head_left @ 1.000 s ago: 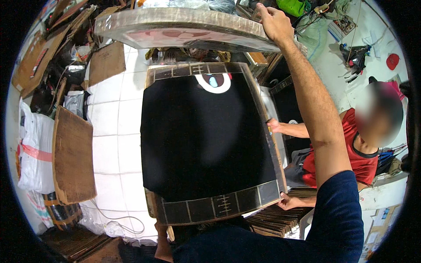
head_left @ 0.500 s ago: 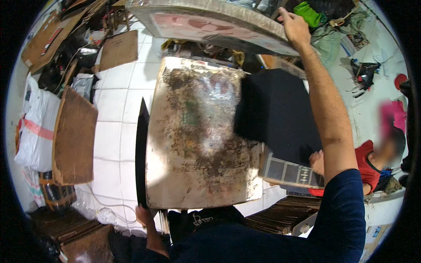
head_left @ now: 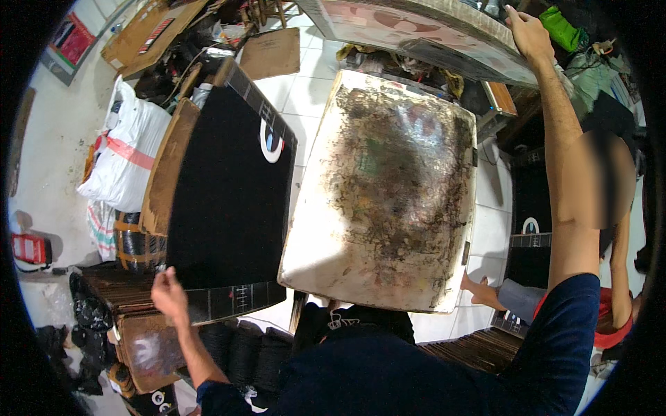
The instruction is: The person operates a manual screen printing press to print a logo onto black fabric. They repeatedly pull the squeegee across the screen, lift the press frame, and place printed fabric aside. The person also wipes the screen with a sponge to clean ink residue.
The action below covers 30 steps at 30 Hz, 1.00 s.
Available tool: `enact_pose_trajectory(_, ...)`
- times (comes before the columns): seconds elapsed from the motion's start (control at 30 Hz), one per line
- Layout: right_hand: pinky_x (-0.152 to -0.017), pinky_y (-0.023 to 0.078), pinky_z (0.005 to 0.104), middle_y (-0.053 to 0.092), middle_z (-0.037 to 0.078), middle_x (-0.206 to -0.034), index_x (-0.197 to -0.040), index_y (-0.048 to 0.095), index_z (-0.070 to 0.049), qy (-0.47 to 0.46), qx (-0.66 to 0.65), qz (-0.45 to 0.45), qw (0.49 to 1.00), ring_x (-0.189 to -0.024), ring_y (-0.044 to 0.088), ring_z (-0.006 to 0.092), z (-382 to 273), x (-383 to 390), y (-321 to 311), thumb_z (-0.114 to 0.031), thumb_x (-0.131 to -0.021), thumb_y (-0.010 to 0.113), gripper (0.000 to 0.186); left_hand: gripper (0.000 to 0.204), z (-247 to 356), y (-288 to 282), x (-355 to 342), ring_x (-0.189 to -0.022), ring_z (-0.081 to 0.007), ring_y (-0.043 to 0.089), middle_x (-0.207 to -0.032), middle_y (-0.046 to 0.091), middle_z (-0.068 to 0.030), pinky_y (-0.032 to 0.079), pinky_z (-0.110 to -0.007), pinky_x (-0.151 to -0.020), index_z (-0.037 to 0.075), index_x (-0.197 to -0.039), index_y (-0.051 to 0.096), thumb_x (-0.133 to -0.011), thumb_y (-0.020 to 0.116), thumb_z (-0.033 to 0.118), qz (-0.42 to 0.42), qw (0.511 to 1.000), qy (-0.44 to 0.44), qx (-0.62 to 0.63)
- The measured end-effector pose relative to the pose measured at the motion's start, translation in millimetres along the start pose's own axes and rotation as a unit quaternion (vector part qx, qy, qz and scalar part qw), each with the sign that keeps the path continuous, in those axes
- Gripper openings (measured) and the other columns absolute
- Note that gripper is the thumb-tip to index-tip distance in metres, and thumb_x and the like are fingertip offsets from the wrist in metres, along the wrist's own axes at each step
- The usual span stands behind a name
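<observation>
Swung further left of the stained bench (head_left: 374,208) since half a second ago: black panel (head_left: 225,194), edge-on then, face showing now. Tilted-up frame (head_left: 409,31) at bench's far side. Right hand (head_left: 531,36) grips frame's top edge, left hand (head_left: 171,298) pinches panel's near left corner. White ring print (head_left: 270,144) near panel's far right corner.

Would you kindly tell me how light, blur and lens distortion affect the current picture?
Head view: light washes out the left of the stained board; head view: the black panel shows little detail; head view: dark fisheye rim, co-worker's head blurred.
</observation>
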State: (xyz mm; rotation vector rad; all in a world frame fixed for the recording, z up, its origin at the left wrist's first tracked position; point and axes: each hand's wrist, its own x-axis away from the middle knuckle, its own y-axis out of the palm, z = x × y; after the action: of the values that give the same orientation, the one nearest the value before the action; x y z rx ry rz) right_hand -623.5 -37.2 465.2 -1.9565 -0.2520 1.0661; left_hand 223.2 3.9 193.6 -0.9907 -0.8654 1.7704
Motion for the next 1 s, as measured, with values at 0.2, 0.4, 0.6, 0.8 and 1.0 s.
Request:
enact_pose_trajectory(0.2,-0.11,0.044,0.0513,0.065,0.019,-0.139,-0.141,0.065,-0.023,0.029,0.028,-0.086,0.996,-0.131,0.059,0.0405,5.6,-21.3,3.0,-0.067,-0.094,0.044,0.067,0.03,-38.5,-219.3,-42.4,-0.076,-0.0087,0.057,-0.083,0.069,-0.0006,0.046,-0.027,-0.069,-0.002,-0.093,0.072,-0.104,0.065,0.025,0.083,0.984,0.037,0.152)
enact_pose_trajectory(0.4,-0.11,0.044,0.0518,0.065,0.021,-0.138,-0.139,0.066,-0.022,0.03,0.007,-0.098,0.995,-0.13,0.06,0.0417,7.4,-20.7,3.8,-0.06,-0.096,0.038,0.063,0.034,-77.2,-286.9,-41.7,-0.077,-0.0095,0.056,-0.086,0.068,0.0006,0.045,-0.027,-0.072,0.001,-0.094,0.073,-0.106,0.063,0.031,0.121,0.954,-0.039,0.271)
enact_pose_trajectory(0.6,-0.111,0.044,0.0524,0.065,0.024,-0.137,-0.137,0.066,-0.018,0.041,0.009,-0.081,0.996,-0.13,0.059,0.0433,-2.6,-6.1,-3.3,-0.058,-0.096,0.039,0.063,0.034,-110.5,-130.5,-1.8,-0.078,-0.0091,0.053,-0.083,0.066,0.0015,0.043,-0.028,-0.073,0.004,-0.086,0.072,-0.102,0.068,0.033,0.091,0.949,-0.08,0.292)
enact_pose_trajectory(0.8,-0.11,0.046,0.052,0.066,0.022,-0.136,-0.137,0.067,-0.019,0.052,0.022,-0.081,0.995,-0.128,0.061,0.0421,-8.1,9.1,-7.2,-0.058,-0.096,0.041,0.062,0.043,-76.7,51.5,43.7,-0.066,-0.0083,0.043,-0.068,0.052,0.0065,0.036,-0.031,-0.058,0.004,-0.068,0.062,-0.102,0.068,0.029,-0.063,0.947,-0.05,0.312)
enact_pose_trajectory(1.0,-0.099,0.051,0.0518,0.073,0.02,-0.121,-0.119,0.075,-0.019,0.04,0.03,-0.04,0.998,-0.115,0.068,0.0402,-22.1,29.8,-13.6,-0.054,-0.095,0.044,0.053,0.047,-4.3,197.0,87.6,-0.063,-0.0088,0.038,-0.062,0.046,0.0057,0.033,-0.032,-0.055,0.004,-0.066,0.056,-0.104,0.064,0.03,-0.223,0.913,-0.08,0.333)
